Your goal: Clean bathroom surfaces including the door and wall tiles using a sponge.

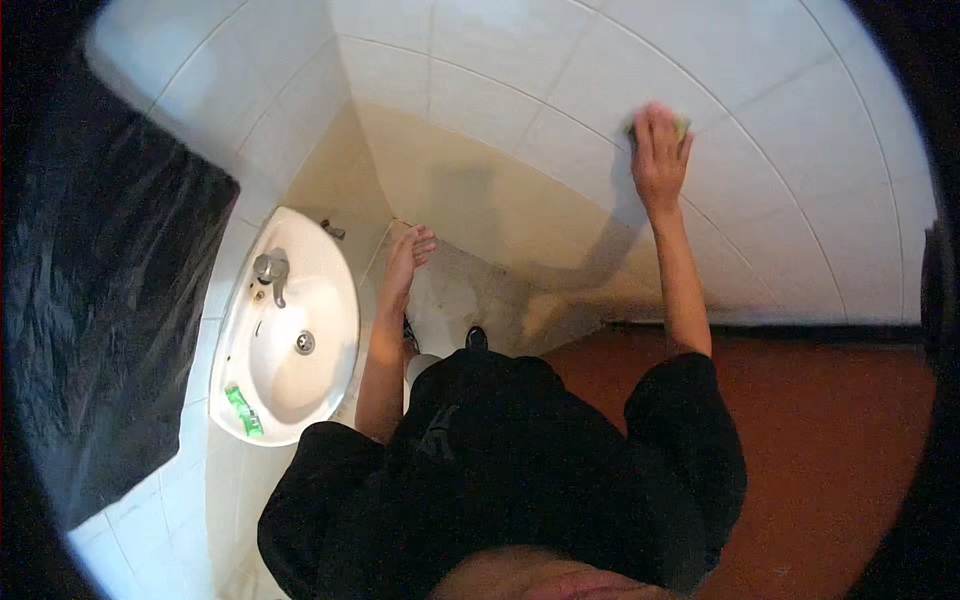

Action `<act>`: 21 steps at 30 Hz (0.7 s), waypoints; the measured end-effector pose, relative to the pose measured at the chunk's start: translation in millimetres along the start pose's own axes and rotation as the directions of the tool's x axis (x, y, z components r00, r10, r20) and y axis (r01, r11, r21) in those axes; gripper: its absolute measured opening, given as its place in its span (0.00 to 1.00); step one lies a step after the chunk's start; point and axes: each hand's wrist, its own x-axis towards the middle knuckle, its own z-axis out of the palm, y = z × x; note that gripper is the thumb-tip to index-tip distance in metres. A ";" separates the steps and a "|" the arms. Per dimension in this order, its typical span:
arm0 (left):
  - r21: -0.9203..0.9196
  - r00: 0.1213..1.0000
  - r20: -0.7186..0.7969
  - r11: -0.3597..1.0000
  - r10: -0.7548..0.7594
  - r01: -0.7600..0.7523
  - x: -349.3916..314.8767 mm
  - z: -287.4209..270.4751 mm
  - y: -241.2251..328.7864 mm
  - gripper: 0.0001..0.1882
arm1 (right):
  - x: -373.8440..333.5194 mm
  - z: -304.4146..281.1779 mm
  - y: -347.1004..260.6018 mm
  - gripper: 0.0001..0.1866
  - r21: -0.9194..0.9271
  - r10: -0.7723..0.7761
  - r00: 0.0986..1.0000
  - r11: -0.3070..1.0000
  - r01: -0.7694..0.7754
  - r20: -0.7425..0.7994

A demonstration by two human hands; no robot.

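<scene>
My right hand (pixel 660 165) is raised against the white tiled wall (pixel 560 75), its fingers spread over a small yellow-green sponge (pixel 682 128). Most of the sponge is hidden under the hand; only its edges show on either side of the fingers. My left hand (pixel 408 258) hangs in the air to the right of the sink, loosely bent with its fingers stretched out. Nothing shows in it, and it touches nothing that I can see.
A white corner sink (pixel 345 290) with a metal tap (pixel 268 268) stands at the left. On its rim lies a green wrapper (pixel 243 410). Black plastic sheeting (pixel 110 280) covers part of the left wall. The floor (pixel 820 450) at the right is reddish brown.
</scene>
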 end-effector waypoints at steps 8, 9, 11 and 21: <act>0.093 0.981 0.195 0.995 0.004 -0.023 27.6 83.3 4.7 0.31 | 24.4 77.9 -152.0 0.34 0.542 -0.250 0.962 0.826 0.154 0.107; 0.125 0.968 0.249 0.992 -0.003 -0.029 30.1 99.0 6.6 0.31 | -21.1 97.5 -162.8 0.33 0.463 -0.365 0.921 0.845 0.267 0.135; 0.155 0.932 0.360 0.987 -0.024 -0.034 29.9 130.4 8.1 0.31 | -132.8 119.5 -153.5 0.33 0.379 -0.504 0.819 0.840 0.389 0.275; 0.360 0.938 0.346 0.927 -0.026 -0.107 67.0 143.5 48.3 0.31 | -301.9 -72.3 127.7 0.29 -0.072 0.317 0.850 0.946 -0.317 0.420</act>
